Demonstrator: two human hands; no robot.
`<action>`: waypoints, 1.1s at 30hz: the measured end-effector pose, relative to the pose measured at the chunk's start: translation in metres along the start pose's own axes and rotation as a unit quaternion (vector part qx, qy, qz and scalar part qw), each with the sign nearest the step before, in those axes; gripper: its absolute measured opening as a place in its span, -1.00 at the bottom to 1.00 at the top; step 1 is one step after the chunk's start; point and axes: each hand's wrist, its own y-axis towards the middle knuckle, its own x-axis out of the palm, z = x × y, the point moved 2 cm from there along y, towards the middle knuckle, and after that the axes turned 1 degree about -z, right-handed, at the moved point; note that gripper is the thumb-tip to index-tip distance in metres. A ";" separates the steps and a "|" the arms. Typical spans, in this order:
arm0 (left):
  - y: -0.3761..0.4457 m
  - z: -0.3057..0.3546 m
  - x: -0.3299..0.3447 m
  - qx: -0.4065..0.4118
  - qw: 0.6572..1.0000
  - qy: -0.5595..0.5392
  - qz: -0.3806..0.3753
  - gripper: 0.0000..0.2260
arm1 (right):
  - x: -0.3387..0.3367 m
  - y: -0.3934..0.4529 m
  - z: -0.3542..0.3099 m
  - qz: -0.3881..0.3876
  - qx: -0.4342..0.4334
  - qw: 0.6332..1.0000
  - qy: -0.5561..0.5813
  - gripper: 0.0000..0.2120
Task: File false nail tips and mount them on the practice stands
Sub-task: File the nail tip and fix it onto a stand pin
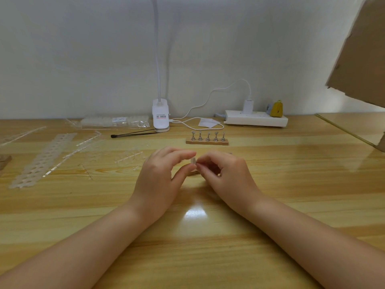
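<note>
while a small pale nail tip (193, 160) is pinched between the thumb and forefinger of the left hand (160, 178), the fingertips of the right hand (226, 174) are brought against its right edge, just above the wooden table (208, 236). both hands are drawn in narrow, with fingers curled. something small appears to be held by the right hand, but whether it is a file cannot be told, since it is hidden behind the fingers and blurred. the step in hand is judged to be the filing or shaping of one tip, with mounting not yet reached.

the practice stands (207, 139), five small metal posts on a wooden base, are seen a little beyond the hands; whether any post is already capped cannot be made out. an emptied tip strip (44, 158) and clear plastic sprues (129, 156) are spread to the left, and a bagged box of tips (115, 121) is laid near the clamp lamp (160, 116). a dark brush (133, 134) is laid in front of the lamp.

for the next move, the tip would need to be kept steady in the pinch while its edge is worked lightly, then carried forward and pressed onto one post.
</note>
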 end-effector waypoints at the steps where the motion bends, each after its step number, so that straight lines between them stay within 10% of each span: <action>1: 0.000 0.000 0.000 0.001 1.000 -0.001 -0.001 -0.79 | 0.000 0.000 0.001 -0.001 -0.002 1.000 0.003 -0.94; 33: -0.003 -0.002 0.001 -0.025 0.999 -0.033 -0.004 -0.78 | 0.002 0.001 0.004 -0.017 -0.046 0.998 0.033 -0.90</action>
